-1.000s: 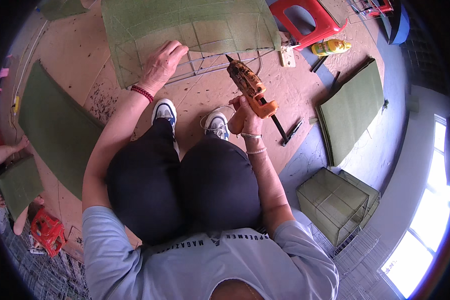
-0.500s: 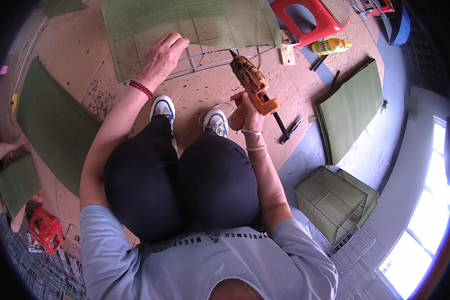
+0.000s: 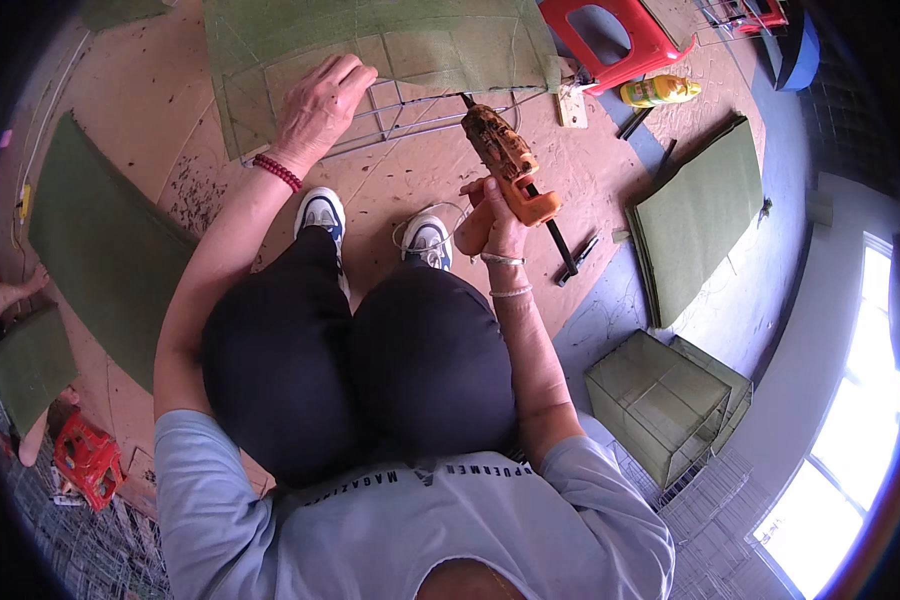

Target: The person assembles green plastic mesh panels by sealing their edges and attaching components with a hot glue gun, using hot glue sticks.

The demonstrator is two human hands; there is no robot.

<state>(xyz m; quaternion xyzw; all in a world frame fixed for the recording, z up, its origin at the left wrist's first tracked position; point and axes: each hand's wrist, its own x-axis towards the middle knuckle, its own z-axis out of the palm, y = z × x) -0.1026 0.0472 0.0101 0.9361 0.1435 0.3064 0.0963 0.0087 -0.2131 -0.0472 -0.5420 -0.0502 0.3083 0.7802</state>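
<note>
1. Orange plastic glue gun [image 3: 513, 165], chunky & pistol-shaped, barrel caked w/ dark brown, crusty residue: it's held above the floor, in front of our R knee. A smooth black stick [image 3: 562, 248] pokes out its rear.
2. Our R hand [image 3: 497, 222] is closed round its handle, gripping firmly. The dark pointed nozzle is at the wire frame's near side; can't tell if it touches.
3. Thin grey metal wire frame [image 3: 395, 125], straight bars crossing like a ladder, lies just beyond our feet, partly under a sheer green mesh sheet [image 3: 390, 45] w/ fine weave, wires showing thru.
4. Our L hand [image 3: 320, 105] rests at the sheet's near edge, fingers bent; fingertips mostly hidden, so we can't tell if it pinches mesh or wire.
5. Floor [image 3: 570, 160]: flat brown covering, speckled w/ dark crumbs. Slim dark tool [image 3: 580, 258] lies near the black stick.
6. Upper R: glossy red plastic stool [image 3: 655, 45] w/ rounded opening; rounded yellow plastic bottle [image 3: 660, 91] on its side just beside it.
7. R side: neat stack of flat green sheets [image 3: 705, 220]; below, a boxy wire frame clad in green mesh [image 3: 660, 395], nr bare wire grids [image 3: 710, 505].
8. L side: big curved-edged green sheet [image 3: 105, 250]; past it, a co-worker's arm [image 3: 0, 303], & a red plastic openwork stool [image 3: 90, 458].
</note>
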